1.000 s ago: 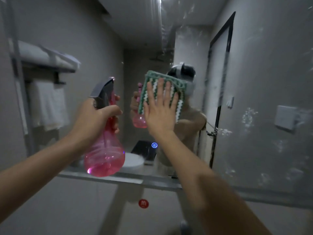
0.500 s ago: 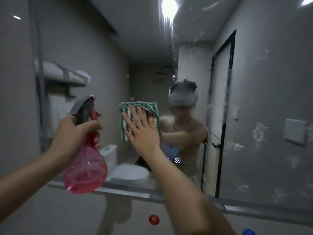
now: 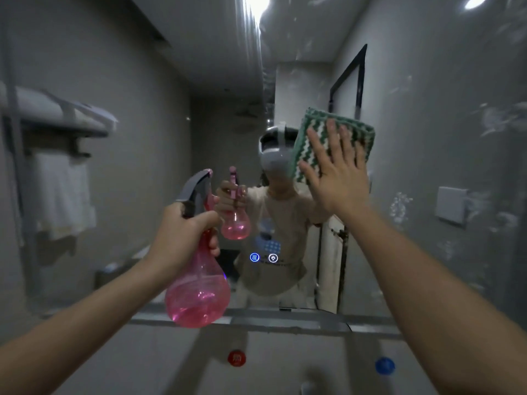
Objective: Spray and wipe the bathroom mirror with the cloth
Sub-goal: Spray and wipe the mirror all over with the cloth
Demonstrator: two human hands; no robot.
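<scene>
Right hand (image 3: 336,178): flat grip presses green-white cloth (image 3: 333,138) to mirror (image 3: 427,138), cloth at 12 o'clock. Left hand (image 3: 182,238): grip clenches pink spray bottle (image 3: 199,292).

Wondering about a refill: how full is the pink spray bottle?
Low. Pink liquid fills only the bottom of the spray bottle; the bulb above looks empty. The left hand holds it upright by the neck.

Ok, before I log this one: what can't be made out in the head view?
- Cloth: its lower right part is covered by the right hand pressing it to the mirror.
- Spray bottle: neck and trigger are wrapped by the left hand's fingers.
- Red and blue round marks: symbols blurred.
- Mirror: cut off by the frame edges at top and right.
</scene>
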